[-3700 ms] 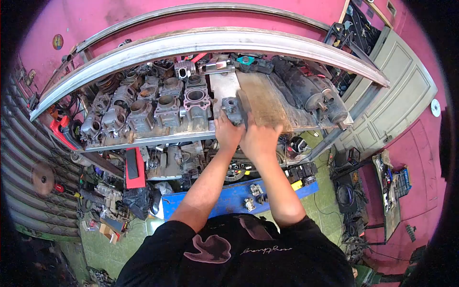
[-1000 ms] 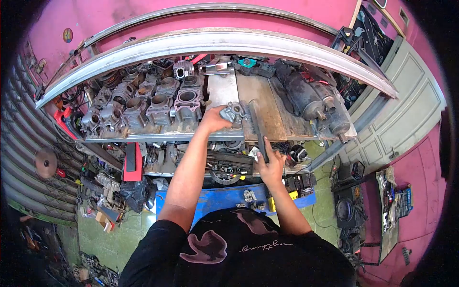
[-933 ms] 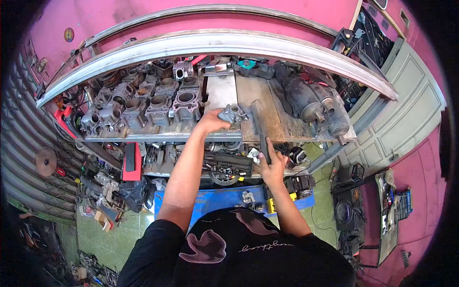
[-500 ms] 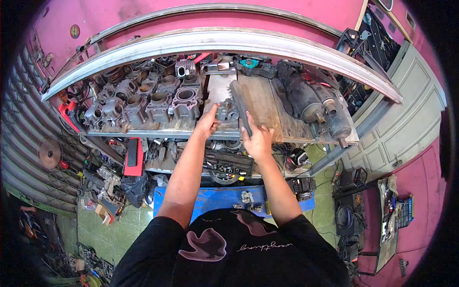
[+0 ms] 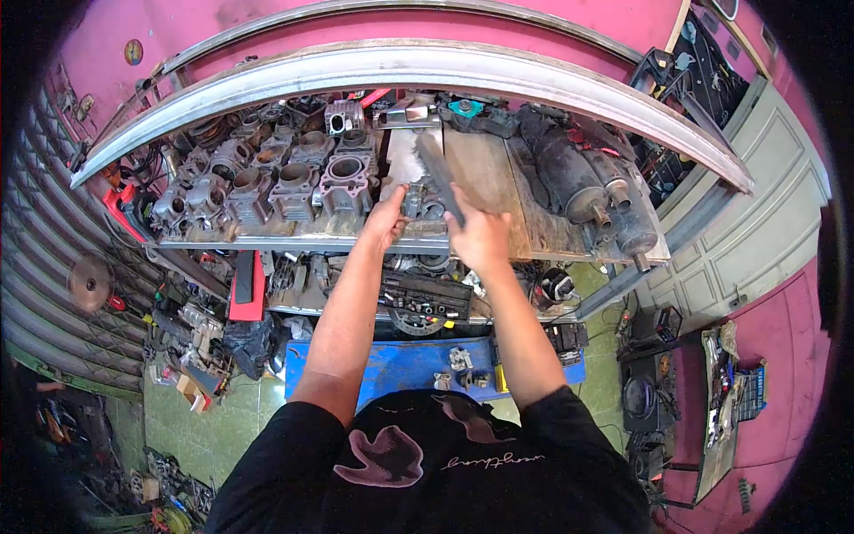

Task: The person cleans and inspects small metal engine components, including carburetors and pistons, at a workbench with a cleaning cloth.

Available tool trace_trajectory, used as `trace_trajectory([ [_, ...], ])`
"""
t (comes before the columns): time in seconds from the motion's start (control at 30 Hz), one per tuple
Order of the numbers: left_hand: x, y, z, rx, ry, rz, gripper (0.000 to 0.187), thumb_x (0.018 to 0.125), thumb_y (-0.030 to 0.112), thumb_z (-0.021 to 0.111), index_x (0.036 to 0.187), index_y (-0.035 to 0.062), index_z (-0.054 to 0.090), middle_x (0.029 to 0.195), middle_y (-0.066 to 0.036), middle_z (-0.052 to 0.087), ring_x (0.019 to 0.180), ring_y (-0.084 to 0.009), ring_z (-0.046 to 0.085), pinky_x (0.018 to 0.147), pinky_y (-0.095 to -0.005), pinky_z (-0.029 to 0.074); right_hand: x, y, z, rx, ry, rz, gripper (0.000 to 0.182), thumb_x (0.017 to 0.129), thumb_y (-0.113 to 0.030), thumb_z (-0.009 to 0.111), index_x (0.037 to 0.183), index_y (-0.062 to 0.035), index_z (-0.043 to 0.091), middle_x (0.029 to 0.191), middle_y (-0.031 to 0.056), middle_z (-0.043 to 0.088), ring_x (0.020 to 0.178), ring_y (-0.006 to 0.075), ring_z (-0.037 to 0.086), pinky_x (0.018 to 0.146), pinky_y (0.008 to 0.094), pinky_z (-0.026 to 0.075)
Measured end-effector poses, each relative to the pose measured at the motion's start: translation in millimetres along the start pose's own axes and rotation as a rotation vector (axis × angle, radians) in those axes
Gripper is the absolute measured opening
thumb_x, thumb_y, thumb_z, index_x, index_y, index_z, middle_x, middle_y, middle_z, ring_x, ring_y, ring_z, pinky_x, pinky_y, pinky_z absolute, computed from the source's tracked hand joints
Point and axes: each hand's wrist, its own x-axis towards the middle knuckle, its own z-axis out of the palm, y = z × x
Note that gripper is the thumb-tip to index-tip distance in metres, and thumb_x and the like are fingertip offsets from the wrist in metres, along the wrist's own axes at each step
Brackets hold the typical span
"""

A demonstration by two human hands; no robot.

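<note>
My right hand [image 5: 480, 238] is wrapped round the near end of a long dark brush [image 5: 436, 169], whose bristles face left. The brush is slanted, its far end up and to the left, and slightly blurred. My left hand [image 5: 385, 221] grips the left side of a grey metal engine part [image 5: 426, 206] at the shelf's front edge. The brush lies over or just above the right side of this part; whether they touch is unclear. Left of my left hand stands a grey cylinder block [image 5: 345, 182].
Several engine cylinders [image 5: 294, 187] fill the left of the shelf [image 5: 480, 173]; dark mufflers [image 5: 569, 182] lie at its right. A metal beam [image 5: 409, 67] crosses above. Below are a socket tray [image 5: 422, 298] and a blue bench [image 5: 400, 367] with small metal parts [image 5: 460, 359].
The brush in my right hand has shifted left and tilted more over the metal part. The view has moved slightly, and my left hand keeps its hold.
</note>
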Motion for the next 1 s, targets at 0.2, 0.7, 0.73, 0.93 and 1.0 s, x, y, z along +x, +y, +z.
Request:
trace_trajectory([
  [0.2,0.2,5.8,5.5,-0.105,-0.015,-0.065,0.042,0.092,0.058,0.064,0.084,0.0177,0.056,0.058,0.005,0.04,0.04,-0.0071,0.03,0.037,-0.0239,0.02,-57.7,19.0,25.6,0.014,0.106,-0.014,0.06,0.093,-0.034,0.063,0.149,-0.0193,0.05,0.084,0.0196,0.071,0.082,0.0347,0.068,0.083,0.045,0.04],
  [0.7,18.7,-2.2,-2.7,-0.214,-0.089,-0.094,0.043,0.1,0.062,0.05,0.102,0.0198,0.058,0.061,0.003,0.045,0.041,-0.0074,0.033,0.037,-0.0221,0.024,-67.3,6.5,44.9,-0.127,0.226,-0.077,0.068,0.091,-0.027,0.067,0.154,-0.018,0.043,0.085,0.0166,0.07,0.087,0.0336,0.064,0.087,0.0467,0.038],
  [0.73,22.8,-2.5,-3.0,-0.21,-0.091,-0.094,0.043,0.1,0.062,0.05,0.102,0.0198,0.058,0.061,0.003,0.045,0.041,-0.0074,0.033,0.037,-0.0221,0.024,-83.8,7.5,46.8,-0.091,0.295,-0.114,0.069,0.09,-0.026,0.068,0.154,-0.0169,0.044,0.088,0.0178,0.07,0.088,0.0348,0.064,0.09,0.0468,0.038],
  [0.93,20.5,3.0,-7.6,-0.268,-0.152,-0.183,0.047,0.1,0.064,0.046,0.102,0.0185,0.057,0.059,0.002,0.045,0.04,-0.0075,0.033,0.036,-0.0213,0.025,-128.0,25.7,21.8,0.651,0.047,0.263,0.06,0.094,-0.025,0.068,0.148,-0.0075,0.051,0.093,0.0167,0.074,0.087,0.0274,0.069,0.086,0.039,0.049],
  [1.0,25.8,0.5,-9.2,-0.25,-0.157,-0.169,0.047,0.101,0.064,0.044,0.107,0.0191,0.055,0.061,0.001,0.047,0.041,-0.0076,0.034,0.036,-0.021,0.026,-87.5,24.2,-8.7,0.82,-0.062,0.531,0.052,0.1,-0.022,0.061,0.147,-0.0025,0.049,0.121,0.0183,0.072,0.107,0.0161,0.065,0.094,0.0337,0.049],
])
